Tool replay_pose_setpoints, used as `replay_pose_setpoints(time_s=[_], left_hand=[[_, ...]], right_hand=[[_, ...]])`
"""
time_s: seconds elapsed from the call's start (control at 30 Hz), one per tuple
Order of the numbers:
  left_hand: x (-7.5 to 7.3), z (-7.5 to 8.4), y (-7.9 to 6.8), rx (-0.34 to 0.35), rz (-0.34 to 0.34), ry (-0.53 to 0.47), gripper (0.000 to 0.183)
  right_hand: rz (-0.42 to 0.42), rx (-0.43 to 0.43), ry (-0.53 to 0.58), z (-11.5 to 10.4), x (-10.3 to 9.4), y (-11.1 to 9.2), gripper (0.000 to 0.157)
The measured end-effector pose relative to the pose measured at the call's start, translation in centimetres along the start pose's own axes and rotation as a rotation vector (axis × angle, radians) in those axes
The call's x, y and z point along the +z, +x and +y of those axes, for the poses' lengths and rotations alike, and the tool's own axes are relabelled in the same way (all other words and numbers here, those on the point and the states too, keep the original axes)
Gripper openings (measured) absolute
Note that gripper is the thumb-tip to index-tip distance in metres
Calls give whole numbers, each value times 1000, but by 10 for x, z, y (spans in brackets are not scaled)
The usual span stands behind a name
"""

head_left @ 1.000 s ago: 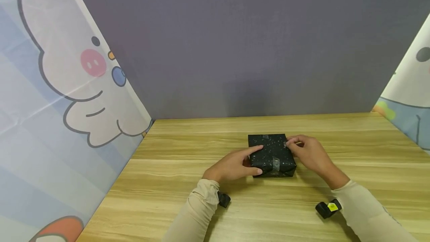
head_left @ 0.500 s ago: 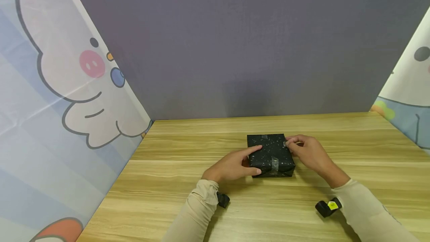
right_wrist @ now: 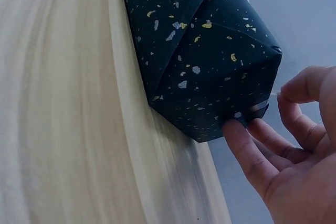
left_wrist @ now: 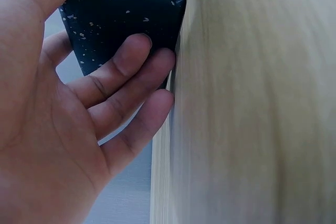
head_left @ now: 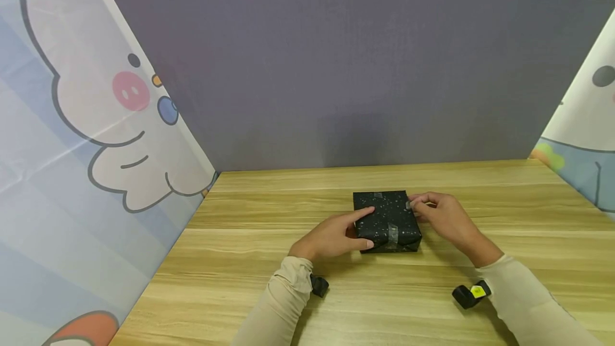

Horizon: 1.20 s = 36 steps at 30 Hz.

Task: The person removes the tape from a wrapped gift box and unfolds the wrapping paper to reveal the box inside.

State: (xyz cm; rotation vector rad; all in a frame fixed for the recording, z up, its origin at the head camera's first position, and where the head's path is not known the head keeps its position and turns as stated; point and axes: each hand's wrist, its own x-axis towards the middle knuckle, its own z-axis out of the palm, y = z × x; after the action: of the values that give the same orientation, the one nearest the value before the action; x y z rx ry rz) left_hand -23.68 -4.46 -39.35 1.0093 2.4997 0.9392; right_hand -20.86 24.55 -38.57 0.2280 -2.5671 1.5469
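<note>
A small box wrapped in black speckled paper [head_left: 389, 218] lies on the wooden table, with strips of clear tape [head_left: 393, 234] on its front and back edges. My left hand [head_left: 331, 236] holds the box from its left side, index finger on top and thumb at the front edge; in the left wrist view the other fingers [left_wrist: 134, 56] lie against the paper. At the box's right edge, my right hand [head_left: 444, 220] pinches a small piece of clear tape [head_left: 409, 205] between thumb and index finger. Its other fingertips [right_wrist: 236, 129] touch the box's folded end [right_wrist: 220, 77].
The wooden table [head_left: 230, 260] runs back to a grey panel [head_left: 336, 68]. Cartoon-print sheets [head_left: 96, 122] hang at the left and right. Black wrist cameras [head_left: 463, 297] are strapped under both sleeved wrists.
My right hand has shifted slightly to the right, and the tape piece at its fingertips now shows a little more, tilted up from the box's edge. The left hand and box keep their places.
</note>
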Motion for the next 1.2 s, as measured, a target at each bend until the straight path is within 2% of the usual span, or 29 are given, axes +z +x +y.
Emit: replay_pose_setpoints(time_s=[0.3,0.5,1.0,1.2], left_hand=[[0,1,-1,1,5,20,75],[0,1,-1,-8,-3,0,75],[-1,1,-2,4,-3,11,75],[-1,2,-2,11,-2,24,75]], right_hand=[[-14,49,71,-1,-1,-1,27],[-32,77,115,1,-4,-1,28],[-73,57,236,6,-8,-4,34],[-81,51,232,8,-10,-4,35]])
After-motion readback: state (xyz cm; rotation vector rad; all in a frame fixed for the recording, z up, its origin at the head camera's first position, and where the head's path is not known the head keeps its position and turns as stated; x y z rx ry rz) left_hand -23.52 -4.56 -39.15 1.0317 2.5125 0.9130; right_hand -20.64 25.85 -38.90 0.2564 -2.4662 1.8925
